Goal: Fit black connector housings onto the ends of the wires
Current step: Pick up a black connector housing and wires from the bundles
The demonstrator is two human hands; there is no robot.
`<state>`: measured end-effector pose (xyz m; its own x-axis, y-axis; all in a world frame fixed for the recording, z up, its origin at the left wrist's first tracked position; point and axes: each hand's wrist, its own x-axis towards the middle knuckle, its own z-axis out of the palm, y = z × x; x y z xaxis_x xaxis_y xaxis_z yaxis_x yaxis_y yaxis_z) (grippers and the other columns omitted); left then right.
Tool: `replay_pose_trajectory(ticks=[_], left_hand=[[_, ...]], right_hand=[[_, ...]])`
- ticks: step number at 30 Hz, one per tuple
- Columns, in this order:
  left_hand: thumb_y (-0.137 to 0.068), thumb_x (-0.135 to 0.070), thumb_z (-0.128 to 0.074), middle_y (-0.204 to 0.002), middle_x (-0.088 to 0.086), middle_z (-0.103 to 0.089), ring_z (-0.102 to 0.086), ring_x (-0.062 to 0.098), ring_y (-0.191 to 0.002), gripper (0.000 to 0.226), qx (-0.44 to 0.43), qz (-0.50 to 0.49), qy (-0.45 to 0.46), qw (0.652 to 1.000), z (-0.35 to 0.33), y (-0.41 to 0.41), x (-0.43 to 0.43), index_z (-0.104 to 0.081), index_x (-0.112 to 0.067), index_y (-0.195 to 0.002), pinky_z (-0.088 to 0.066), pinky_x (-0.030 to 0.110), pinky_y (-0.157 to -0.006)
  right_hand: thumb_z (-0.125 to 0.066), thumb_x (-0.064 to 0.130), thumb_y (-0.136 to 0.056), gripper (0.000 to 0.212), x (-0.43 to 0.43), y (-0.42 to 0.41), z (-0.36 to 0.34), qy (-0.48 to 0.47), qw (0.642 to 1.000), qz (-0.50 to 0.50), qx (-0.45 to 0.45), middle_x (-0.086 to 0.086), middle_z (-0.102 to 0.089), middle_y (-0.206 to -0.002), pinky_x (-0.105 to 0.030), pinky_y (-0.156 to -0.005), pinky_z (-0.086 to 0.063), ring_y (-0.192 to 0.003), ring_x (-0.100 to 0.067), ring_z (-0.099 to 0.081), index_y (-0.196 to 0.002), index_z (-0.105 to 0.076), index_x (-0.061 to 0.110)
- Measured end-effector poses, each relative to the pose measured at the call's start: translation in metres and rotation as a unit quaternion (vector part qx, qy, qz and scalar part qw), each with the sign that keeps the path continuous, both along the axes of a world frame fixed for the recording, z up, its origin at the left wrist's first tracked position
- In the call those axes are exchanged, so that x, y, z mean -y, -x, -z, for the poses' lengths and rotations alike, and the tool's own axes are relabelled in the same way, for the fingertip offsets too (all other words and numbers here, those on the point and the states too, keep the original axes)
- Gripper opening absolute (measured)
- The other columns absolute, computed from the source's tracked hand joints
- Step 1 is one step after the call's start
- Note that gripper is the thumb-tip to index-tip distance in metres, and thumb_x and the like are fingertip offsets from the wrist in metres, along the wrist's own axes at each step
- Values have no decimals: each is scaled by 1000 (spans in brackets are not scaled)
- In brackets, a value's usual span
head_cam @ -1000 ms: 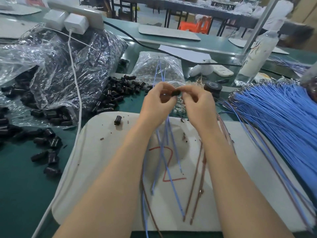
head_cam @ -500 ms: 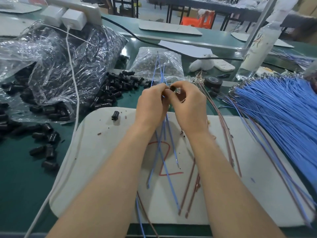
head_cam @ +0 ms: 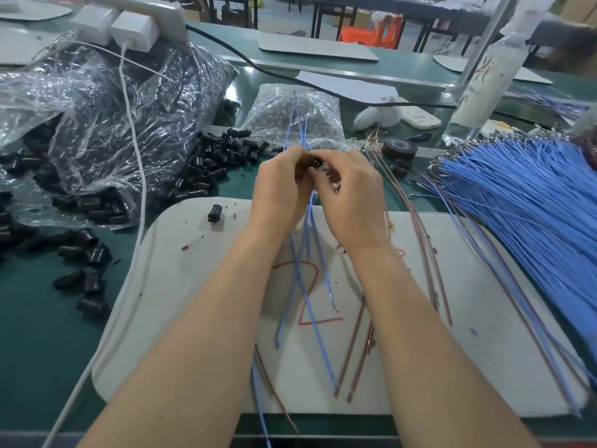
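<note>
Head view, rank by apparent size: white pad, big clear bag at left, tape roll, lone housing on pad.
1. white pad
2. clear bag (farther off, so real order with the pad unsure)
3. tape roll
4. lone housing

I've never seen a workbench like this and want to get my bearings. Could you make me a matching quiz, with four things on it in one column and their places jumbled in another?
Things
1. lone black housing
2. black tape roll
3. blue wire bundle
4. white power strip

Places
A. at the back left of the green bench
B. on the white mat, left of the left hand
C. fanned out along the right side
D. just beyond the right hand

Pairs: 1-B, 2-D, 3-C, 4-A
</note>
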<state>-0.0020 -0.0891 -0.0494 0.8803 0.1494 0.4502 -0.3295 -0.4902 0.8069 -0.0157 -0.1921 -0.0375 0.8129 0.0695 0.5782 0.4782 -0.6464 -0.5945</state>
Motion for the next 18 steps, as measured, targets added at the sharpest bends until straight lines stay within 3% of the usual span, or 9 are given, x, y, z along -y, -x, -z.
replay_pose_trajectory(ticks=[4,7,9,11,14,18], left_hand=[[-85,-1,-56,-82,-8,-67,-64,11,-76,27,7,44,22,999,-6,4,0,-66,-16,-106,-52,21,-75],[-88,-10,-62,-76,-6,-69,-63,8,-69,17,7,56,56,997,-11,4,-3,-65,-17,-104,-51,20,-69],[-87,-15,-66,-79,2,-71,-67,17,-75,12,3,41,107,993,-13,3,-5,-64,-14,-99,-54,29,-74],[-86,-16,-67,-81,1,-70,-67,17,-79,11,-4,21,136,990,-14,1,-7,-61,-14,-96,-54,30,-78],[-87,-14,-66,-81,-9,-65,-64,11,-80,10,-12,10,127,992,-12,0,-6,-60,-16,-94,-52,22,-78],[-86,-17,-68,-80,-9,-63,-62,11,-78,9,-20,-1,133,991,-10,-1,-4,-59,-19,-88,-53,30,-79]], right_hand=[[-56,17,-94,30,2,-3,0,-23,1000,12,-18,-8,-62,-105,-23,-87,-41,-95,-19,-57,-123,-63,11],[-53,23,-97,28,2,-4,-3,-130,990,-5,-55,-1,-65,-104,-17,-85,-44,-88,-7,-58,-120,-63,11],[-53,17,-96,16,2,-5,-3,-213,974,-10,-76,5,-65,-90,-24,-79,-50,-79,-6,-59,-106,-65,19],[-52,8,-94,21,3,-6,-2,-245,964,2,-102,2,-63,-80,-33,-73,-51,-69,-12,-57,-96,-62,26],[-50,2,-91,31,6,-9,2,-235,963,11,-130,4,-60,-74,-31,-61,-48,-64,-10,-54,-88,-61,30],[-51,6,-88,25,3,-11,4,-177,969,-8,-171,2,-65,-73,-38,-69,-49,-67,-15,-56,-83,-67,24]])
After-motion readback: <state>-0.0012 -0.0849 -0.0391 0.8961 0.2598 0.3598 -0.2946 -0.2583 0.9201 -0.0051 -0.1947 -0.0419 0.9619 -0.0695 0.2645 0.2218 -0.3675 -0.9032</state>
